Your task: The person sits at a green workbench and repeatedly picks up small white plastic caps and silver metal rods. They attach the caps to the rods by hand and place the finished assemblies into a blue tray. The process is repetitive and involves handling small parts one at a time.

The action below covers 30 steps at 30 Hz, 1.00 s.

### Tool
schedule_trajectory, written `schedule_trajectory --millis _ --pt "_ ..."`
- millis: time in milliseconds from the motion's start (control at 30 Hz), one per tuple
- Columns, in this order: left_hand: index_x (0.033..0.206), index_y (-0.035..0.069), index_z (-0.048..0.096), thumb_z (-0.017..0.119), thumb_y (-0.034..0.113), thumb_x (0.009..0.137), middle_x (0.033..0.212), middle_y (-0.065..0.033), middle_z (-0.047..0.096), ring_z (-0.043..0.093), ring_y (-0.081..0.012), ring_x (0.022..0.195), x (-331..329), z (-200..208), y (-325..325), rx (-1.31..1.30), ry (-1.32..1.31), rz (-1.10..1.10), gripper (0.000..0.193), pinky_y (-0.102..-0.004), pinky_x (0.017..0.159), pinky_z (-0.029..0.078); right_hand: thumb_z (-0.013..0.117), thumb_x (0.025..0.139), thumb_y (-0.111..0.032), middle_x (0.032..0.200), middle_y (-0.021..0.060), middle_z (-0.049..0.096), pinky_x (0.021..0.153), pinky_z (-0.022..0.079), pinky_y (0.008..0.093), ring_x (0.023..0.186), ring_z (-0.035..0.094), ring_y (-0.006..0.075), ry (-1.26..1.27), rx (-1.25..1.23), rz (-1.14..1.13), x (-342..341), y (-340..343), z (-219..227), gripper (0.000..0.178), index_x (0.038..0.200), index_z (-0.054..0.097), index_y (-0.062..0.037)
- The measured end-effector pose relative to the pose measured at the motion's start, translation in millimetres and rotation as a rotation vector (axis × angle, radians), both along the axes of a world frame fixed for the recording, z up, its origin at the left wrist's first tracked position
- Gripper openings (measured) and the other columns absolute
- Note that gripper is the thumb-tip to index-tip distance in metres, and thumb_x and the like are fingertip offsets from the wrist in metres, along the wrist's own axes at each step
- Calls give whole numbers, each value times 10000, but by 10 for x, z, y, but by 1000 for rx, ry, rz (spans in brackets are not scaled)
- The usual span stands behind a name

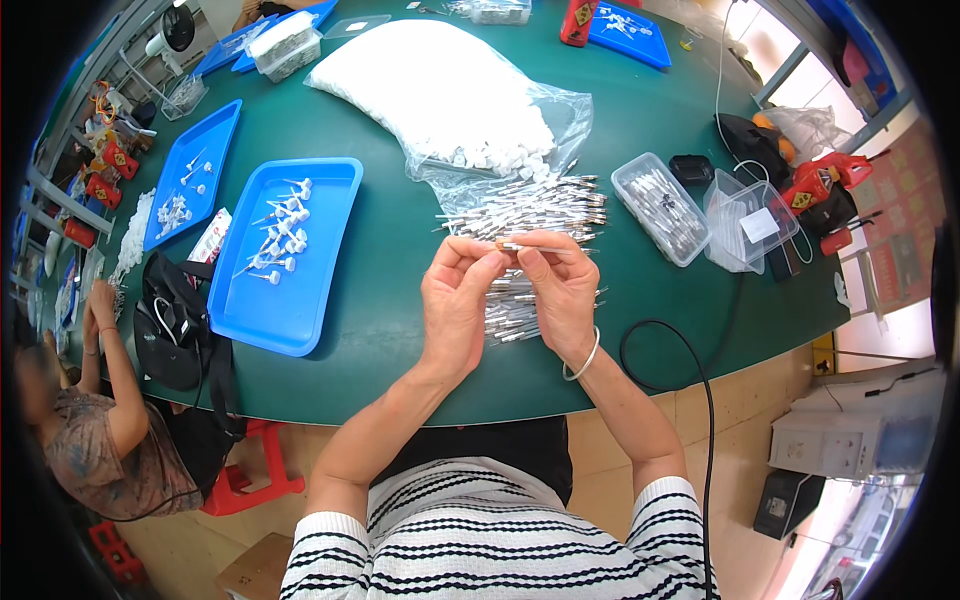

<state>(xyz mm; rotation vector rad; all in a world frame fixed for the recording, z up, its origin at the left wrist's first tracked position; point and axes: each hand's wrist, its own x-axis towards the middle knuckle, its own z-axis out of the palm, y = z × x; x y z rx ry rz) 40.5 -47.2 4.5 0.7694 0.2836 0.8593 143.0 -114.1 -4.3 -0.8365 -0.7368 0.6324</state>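
Observation:
My left hand (pixel 461 300) and my right hand (pixel 563 300) meet over the table, thumbs and fingertips pinched. Between them lies a thin metal rod (pixel 535 248), roughly level. An orange-brown spot shows at its left end by my left fingertips; whether it is a part or a fingertip, I cannot tell. Beneath and beyond my hands spreads a pile of thin metal rods (pixel 545 208). Behind the pile, a big clear plastic bag (pixel 565 110) spills small white caps (pixel 505 150). At left, a blue tray (pixel 275 325) holds several white-capped rods (pixel 285 235).
A clear box of rods (pixel 660 210) stands to the right beside an open clear container (pixel 745 225). A black cable (pixel 705 400) hangs over the right table edge. A black bag (pixel 170 320) and second blue tray (pixel 215 150) lie at left, near a seated person (pixel 110 430).

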Motion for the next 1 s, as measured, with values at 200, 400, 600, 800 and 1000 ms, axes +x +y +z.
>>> schedule_trajectory --millis 200,400,600,800,1000 --pt "948 26 532 588 52 898 931 -79 624 601 -144 921 -35 51 -22 11 18 -4 79 -299 871 466 629 891 -24 1009 84 662 830 518 256 923 634 135 -1 -10 13 9 -10 -17 141 1030 638 -3" --pt "949 36 532 572 158 933 932 -89 635 598 -127 883 -109 58 110 34 72 -68 129 -282 815 460 625 899 -56 996 97 668 816 533 290 894 650 160 -31 -33 -13 4 -12 -10 141 1028 635 -2" --pt "920 28 572 620 180 927 870 -25 614 563 -78 821 -94 68 196 274 261 -32 160 -237 764 444 625 897 -51 1001 98 652 815 553 312 889 651 174 -38 -39 -2 0 -6 -19 137 1020 635 10" --pt "915 13 587 620 142 926 861 -10 605 547 -60 799 -125 56 205 289 278 -28 134 -206 721 441 630 885 -14 1009 93 651 812 532 265 912 624 137 -80 -61 14 -19 -29 50 150 1031 642 20" --pt "898 6 601 612 134 925 821 -4 611 544 -57 761 -128 100 301 373 329 -83 132 -205 697 436 626 883 6 1019 85 651 790 512 234 889 614 111 -126 -95 -24 15 -88 129 146 1026 653 27"
